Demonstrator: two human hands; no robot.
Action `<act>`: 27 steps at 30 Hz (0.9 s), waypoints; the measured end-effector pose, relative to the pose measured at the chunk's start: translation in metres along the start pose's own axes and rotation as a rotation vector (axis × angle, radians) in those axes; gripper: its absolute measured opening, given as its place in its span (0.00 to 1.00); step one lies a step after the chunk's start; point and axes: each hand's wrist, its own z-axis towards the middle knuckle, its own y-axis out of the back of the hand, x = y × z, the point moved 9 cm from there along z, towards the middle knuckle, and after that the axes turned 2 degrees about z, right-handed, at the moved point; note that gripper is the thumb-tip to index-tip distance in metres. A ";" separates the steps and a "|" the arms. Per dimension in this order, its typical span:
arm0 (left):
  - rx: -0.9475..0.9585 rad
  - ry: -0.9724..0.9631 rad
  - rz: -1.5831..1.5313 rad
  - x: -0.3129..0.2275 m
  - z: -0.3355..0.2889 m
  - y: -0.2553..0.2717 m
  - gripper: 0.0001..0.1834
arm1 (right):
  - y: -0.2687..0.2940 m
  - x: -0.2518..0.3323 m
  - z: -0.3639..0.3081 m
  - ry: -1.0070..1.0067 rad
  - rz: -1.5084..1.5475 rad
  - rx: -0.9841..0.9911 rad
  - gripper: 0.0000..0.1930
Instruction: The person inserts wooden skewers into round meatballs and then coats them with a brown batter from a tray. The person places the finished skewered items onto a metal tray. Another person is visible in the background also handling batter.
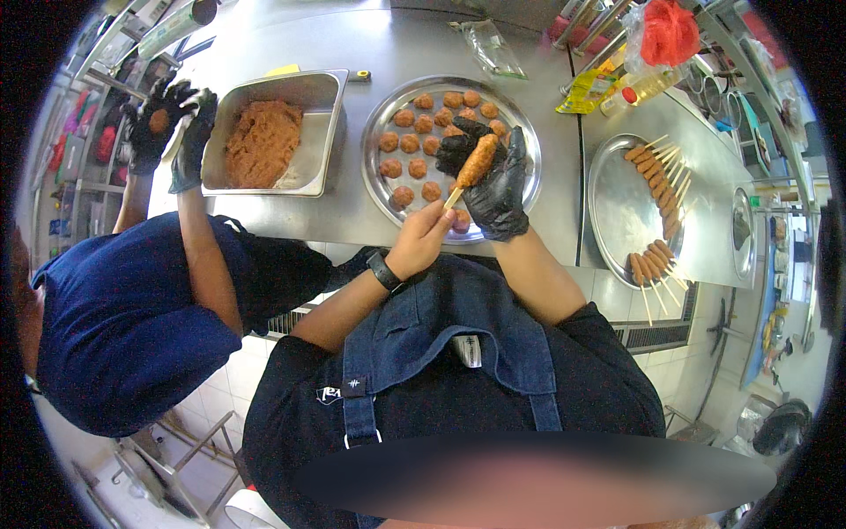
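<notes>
Over a round steel tray (374, 176) of raw meatballs (409, 142), my two hands work on one meat skewer (477, 162). My left hand (420, 236), bare and with a watch on the wrist, pinches the lower end of its wooden stick. My right hand (499, 199), in a black glove, cups the long moulded meat against the palm, its fingers curled beside it. The meatballs lie in loose rows, partly hidden under my hands.
Left of the tray stands a deep steel pan (330, 132) of minced meat (262, 145). Beside it, a co-worker's gloved hands (189, 145) hold a meatball and a light-coloured tool. On the right, another round tray (608, 207) carries several finished skewers (656, 181). A plastic bag (490, 48) lies behind.
</notes>
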 end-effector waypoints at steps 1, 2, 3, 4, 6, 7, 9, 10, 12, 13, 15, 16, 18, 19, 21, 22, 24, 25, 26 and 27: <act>0.005 -0.013 -0.001 -0.002 0.001 -0.001 0.14 | 0.008 0.004 0.001 0.057 -0.050 -0.072 0.35; 0.013 -0.014 0.008 -0.002 0.001 -0.002 0.14 | 0.016 0.009 0.001 0.126 -0.120 -0.148 0.34; 0.018 -0.014 0.017 -0.002 0.001 -0.002 0.14 | 0.023 0.012 0.000 0.151 -0.151 -0.206 0.33; -0.013 -0.022 0.015 -0.003 0.000 -0.001 0.14 | 0.024 0.013 0.000 0.139 -0.270 -0.229 0.32; -0.069 -0.043 0.010 -0.003 -0.002 0.003 0.14 | 0.017 0.011 0.003 0.118 -0.184 -0.134 0.30; -0.050 -0.055 0.067 -0.002 -0.001 0.000 0.14 | 0.019 0.011 0.002 0.114 -0.113 -0.171 0.29; -0.013 -0.083 0.185 -0.002 -0.001 -0.003 0.13 | 0.020 0.004 0.001 0.058 -0.015 -0.211 0.28; -0.041 -0.036 0.171 0.003 -0.001 0.001 0.14 | 0.016 -0.001 0.001 0.018 0.053 -0.174 0.28; -0.085 0.050 0.132 0.012 -0.001 0.007 0.14 | 0.016 0.004 0.001 0.081 -0.021 -0.200 0.30; -0.062 -0.009 0.154 0.007 0.000 0.005 0.14 | 0.013 0.006 0.002 0.098 -0.049 -0.173 0.31; -0.014 -0.123 0.197 -0.003 0.000 -0.001 0.15 | 0.004 -0.002 0.004 0.034 0.101 -0.081 0.31; -0.032 -0.104 0.081 -0.002 0.000 0.001 0.15 | 0.005 -0.003 0.004 0.027 0.095 -0.097 0.31; -0.047 -0.070 -0.150 0.002 0.000 0.001 0.16 | -0.002 -0.003 0.004 0.013 0.027 -0.033 0.31; -0.015 -0.040 -0.151 0.004 0.001 -0.002 0.16 | -0.001 0.001 0.003 0.048 -0.038 -0.055 0.30; 0.069 0.015 -0.143 0.010 0.000 -0.008 0.17 | 0.004 0.005 -0.001 0.111 -0.172 -0.146 0.28; 0.091 0.042 -0.196 0.012 0.001 -0.011 0.17 | 0.005 0.008 -0.001 0.106 -0.187 -0.169 0.27; 0.107 0.093 -0.289 0.018 0.003 -0.016 0.17 | -0.008 0.008 0.002 0.068 -0.141 -0.014 0.25; 0.061 0.030 -0.311 0.014 0.005 -0.014 0.17 | -0.001 0.007 0.004 0.035 -0.078 -0.078 0.24; 0.009 -0.014 -0.320 0.011 0.006 -0.010 0.18 | 0.002 0.005 0.006 0.024 0.006 -0.100 0.24; -0.043 -0.057 -0.328 0.009 0.007 -0.007 0.18 | 0.013 0.004 0.005 0.017 0.090 -0.201 0.23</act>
